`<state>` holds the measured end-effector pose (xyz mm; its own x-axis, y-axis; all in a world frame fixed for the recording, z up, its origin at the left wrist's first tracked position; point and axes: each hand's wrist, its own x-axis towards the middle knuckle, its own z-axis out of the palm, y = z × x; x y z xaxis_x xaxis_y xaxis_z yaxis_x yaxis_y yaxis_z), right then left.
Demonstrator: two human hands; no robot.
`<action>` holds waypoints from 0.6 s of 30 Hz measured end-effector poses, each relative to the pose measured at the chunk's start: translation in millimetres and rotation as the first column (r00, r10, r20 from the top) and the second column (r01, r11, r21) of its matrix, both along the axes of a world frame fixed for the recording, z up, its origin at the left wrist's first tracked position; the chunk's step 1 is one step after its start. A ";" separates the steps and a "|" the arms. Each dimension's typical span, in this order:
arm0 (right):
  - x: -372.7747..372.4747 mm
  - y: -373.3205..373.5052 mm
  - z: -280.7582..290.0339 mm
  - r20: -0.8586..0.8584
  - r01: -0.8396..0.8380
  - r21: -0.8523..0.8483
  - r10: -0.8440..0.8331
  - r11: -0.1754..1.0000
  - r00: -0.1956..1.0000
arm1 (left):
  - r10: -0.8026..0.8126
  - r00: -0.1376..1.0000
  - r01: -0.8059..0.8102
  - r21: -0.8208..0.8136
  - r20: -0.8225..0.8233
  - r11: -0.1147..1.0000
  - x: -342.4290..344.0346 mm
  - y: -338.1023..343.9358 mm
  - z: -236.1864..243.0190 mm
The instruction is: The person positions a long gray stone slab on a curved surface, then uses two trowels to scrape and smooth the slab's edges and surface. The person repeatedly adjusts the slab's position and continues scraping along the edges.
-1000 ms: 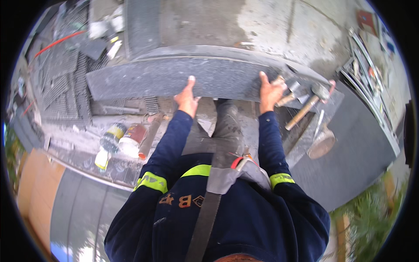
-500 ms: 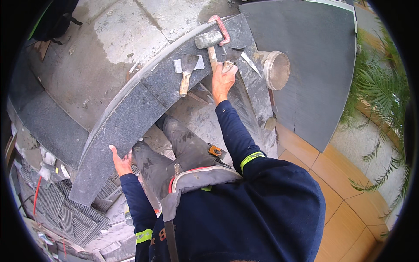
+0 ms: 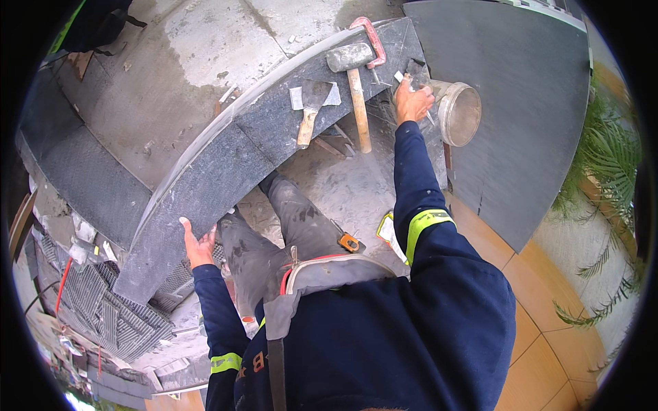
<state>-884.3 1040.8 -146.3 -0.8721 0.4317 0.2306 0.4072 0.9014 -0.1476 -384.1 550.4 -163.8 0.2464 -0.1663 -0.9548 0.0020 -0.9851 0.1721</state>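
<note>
Slab [image 3: 226, 171]: long dark grey stone piece, speckled face, curved in this view; running from lower left to upper right over pale, dusty concrete; looks thick at its near edge
Left hand [image 3: 197, 245]: under the slab's lower-left end, palm against the near edge; fingers curled beneath and gripping the stone
Right hand [image 3: 413, 103]: at the slab's upper-right end, just beside a round metal pot [image 3: 460, 113]; fingers bent down onto the edge; whether clenched on the stone or on a small tool there, cannot tell
On the slab, upper-right end: mallet [image 3: 353, 75] with grey head and wooden handle hanging over the near edge; trowel [image 3: 310, 106] with wooden handle just left of it; red clamp [image 3: 370, 41] at the far edge
Handling, judged: heavy and fully stiff; brittle at corners and thin edges; polished face likely slippery with dust; loose tools on top apt to slide if tilted
Where to hold, judged: near edge at both ends, palms under, well apart for balance; away from the corners
Nearby: grey trousers and boots below the slab's middle; orange tape measure [image 3: 348, 242] at the hip; dark ribbed mats [image 3: 113, 308] at lower left; large grey panel [image 3: 521, 116] at right; palm fronds beyond
</note>
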 end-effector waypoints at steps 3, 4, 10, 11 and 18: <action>30.4 -46.6 49.0 -0.064 -0.210 -0.240 0.201 0.948 0.978 | -0.021 0.997 0.021 0.002 -0.072 1.000 -1.0 2.5 0.7; 52.3 -82.9 70.7 -0.002 -0.224 -0.431 0.247 0.874 0.969 | -0.009 0.997 0.009 0.005 -0.078 1.000 -0.8 3.7 1.9; 154.2 -190.0 58.8 0.487 -0.167 -0.478 0.419 0.862 0.766 | 0.011 0.999 -0.011 -0.013 0.042 1.000 -8.5 15.6 5.0; 157.5 -194.5 55.4 0.447 -0.185 -0.467 0.411 0.865 0.795 | -0.042 0.996 0.039 -0.040 -0.084 0.998 -23.4 18.0 19.2; 162.5 -179.0 45.9 0.344 -0.014 -0.793 0.466 0.609 0.815 | 0.158 0.983 -0.145 -0.129 0.092 0.981 -24.4 10.7 22.0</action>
